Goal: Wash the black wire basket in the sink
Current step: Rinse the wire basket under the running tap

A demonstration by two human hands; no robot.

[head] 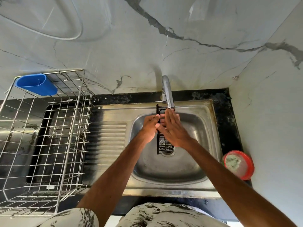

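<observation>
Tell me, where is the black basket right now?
Head view, centre: the basket is over the sink bowl below the tap, gripped by the left hand, the right hand flat against it.

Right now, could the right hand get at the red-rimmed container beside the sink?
Probably yes. The right hand lies flat on the black wire basket, gripping nothing, and the red-rimmed container sits just right of the sink with nothing between; the left hand holds the basket.
</observation>
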